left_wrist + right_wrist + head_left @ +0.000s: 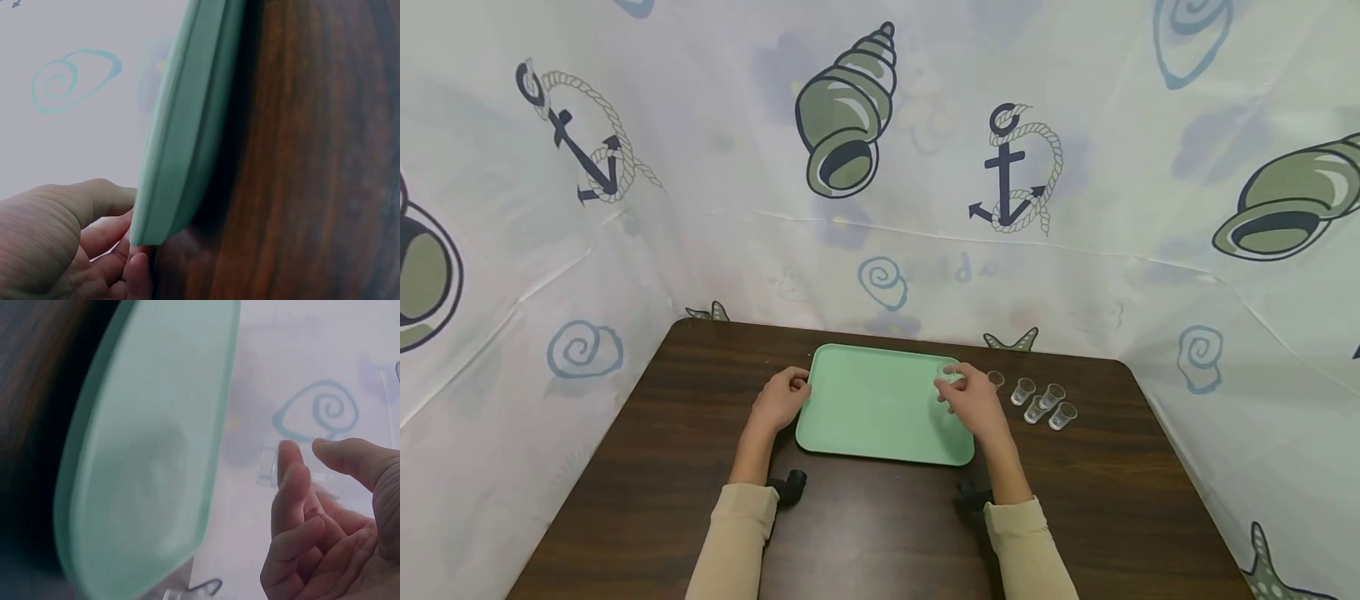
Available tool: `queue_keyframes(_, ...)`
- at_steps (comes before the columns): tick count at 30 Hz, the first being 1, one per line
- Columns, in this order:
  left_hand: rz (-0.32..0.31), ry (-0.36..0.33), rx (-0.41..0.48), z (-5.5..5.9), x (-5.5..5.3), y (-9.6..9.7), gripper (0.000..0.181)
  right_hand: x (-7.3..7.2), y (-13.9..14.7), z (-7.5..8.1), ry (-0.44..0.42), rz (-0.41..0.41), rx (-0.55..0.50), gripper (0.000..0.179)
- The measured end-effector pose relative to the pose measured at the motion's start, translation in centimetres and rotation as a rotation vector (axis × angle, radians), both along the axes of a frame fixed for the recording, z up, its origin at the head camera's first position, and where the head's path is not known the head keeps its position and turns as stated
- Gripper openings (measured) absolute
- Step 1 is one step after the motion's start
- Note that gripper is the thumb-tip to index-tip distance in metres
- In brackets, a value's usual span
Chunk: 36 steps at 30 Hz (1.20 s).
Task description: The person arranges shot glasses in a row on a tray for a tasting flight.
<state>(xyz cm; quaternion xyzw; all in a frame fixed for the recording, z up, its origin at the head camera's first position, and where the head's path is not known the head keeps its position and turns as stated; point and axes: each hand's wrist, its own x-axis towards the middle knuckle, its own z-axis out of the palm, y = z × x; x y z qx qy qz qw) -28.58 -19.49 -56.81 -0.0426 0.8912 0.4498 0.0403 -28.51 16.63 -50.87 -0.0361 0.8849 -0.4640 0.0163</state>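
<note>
A light green rectangular tray (pixel 865 408) lies on the dark wooden table. At its left rim, my left hand (pixel 780 398) holds the edge; in the left wrist view the thumb (pixel 106 195) meets the rim and the fingers curl below it. Over the tray's far right corner, my right hand (pixel 976 400) pinches a small clear cup (pixel 267 467). That cup is partly hidden behind the fingers and tips sideways in the right wrist view, apart from the tray surface.
Several more small clear cups (pixel 1022 392) stand on the table (pixel 1120 467) to the right of the tray, close to my right wrist. A patterned white curtain (pixel 737 250) rises behind the table's back edge and along both sides.
</note>
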Motion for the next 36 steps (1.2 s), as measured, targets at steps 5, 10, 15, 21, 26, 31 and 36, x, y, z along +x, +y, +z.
queue_keyframes(5,-0.003,-0.005,0.001,-0.1,-0.2,-0.3,0.042,-0.4,-2.0,0.2,-0.008,0.035,0.012,0.043)
queue_keyframes(10,0.001,0.001,0.015,-0.1,-0.1,-0.4,0.042,-0.7,-4.3,0.1,-0.015,0.09,0.019,0.041)
queue_keyframes(15,-0.002,-0.003,0.042,-0.1,0.0,-0.5,0.041,-0.7,-6.3,-0.4,-0.043,0.148,0.007,0.04)
queue_keyframes(21,0.005,-0.003,0.039,-0.3,-0.2,-0.7,0.041,-0.9,-8.5,-1.2,-0.056,0.203,0.0,0.04)
queue_keyframes(26,0.016,-0.005,0.031,-0.2,-0.1,-0.5,0.04,-1.4,-10.1,-2.2,-0.062,0.262,-0.062,0.04)
queue_keyframes(31,0.019,-0.003,0.022,0.0,0.1,-0.2,0.039,-1.4,-11.6,-3.2,-0.079,0.282,-0.11,0.038)
queue_keyframes(36,0.019,0.003,0.008,0.0,0.1,-0.1,0.039,-1.4,-12.8,-3.3,-0.073,0.281,-0.098,0.039)
